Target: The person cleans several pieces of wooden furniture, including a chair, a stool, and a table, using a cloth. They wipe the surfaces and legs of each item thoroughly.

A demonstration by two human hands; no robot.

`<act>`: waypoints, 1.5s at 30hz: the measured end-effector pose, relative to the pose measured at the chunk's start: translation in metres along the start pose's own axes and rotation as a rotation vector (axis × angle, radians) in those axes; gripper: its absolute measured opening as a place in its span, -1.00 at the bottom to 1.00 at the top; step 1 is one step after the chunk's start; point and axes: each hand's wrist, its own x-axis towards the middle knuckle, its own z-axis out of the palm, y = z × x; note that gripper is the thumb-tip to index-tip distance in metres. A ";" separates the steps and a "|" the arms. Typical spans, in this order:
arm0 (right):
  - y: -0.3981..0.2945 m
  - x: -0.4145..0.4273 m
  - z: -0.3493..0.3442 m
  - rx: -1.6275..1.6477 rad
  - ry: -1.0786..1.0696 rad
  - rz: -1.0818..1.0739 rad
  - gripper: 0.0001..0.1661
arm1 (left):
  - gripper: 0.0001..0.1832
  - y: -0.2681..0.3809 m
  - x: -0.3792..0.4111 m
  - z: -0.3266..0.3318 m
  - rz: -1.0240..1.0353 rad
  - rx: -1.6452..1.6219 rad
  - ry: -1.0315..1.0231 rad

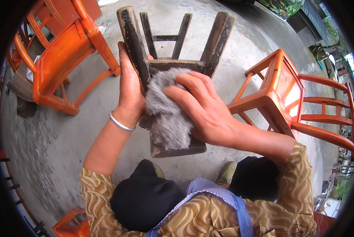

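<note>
In front of me is a small dark wooden stool with worn, chipped paint, its legs pointing up and away from me. My left hand is wrapped round one of its legs on the left, thumb and palm against the wood. A fluffy grey cloth lies bunched against the stool's frame and the seat's underside, covering part of them. My right hand grips that cloth from the right with bent fingers. The seat's near edge shows below the cloth.
An orange wooden chair stands at the left, another at the right. Part of an orange piece of furniture shows at the lower left. My knees and shoes are below the stool, over a concrete floor.
</note>
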 end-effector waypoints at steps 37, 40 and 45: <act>0.042 0.003 -0.046 0.304 -0.234 0.172 -0.56 | -0.25 0.013 0.047 0.045 -0.024 0.091 0.097; 0.029 0.011 -0.056 0.763 -0.187 0.365 -0.46 | -0.24 0.011 0.048 0.043 -0.021 0.106 0.040; 0.006 0.015 -0.022 0.410 -0.188 0.002 -0.22 | -0.23 0.009 0.045 0.056 -0.030 0.102 0.064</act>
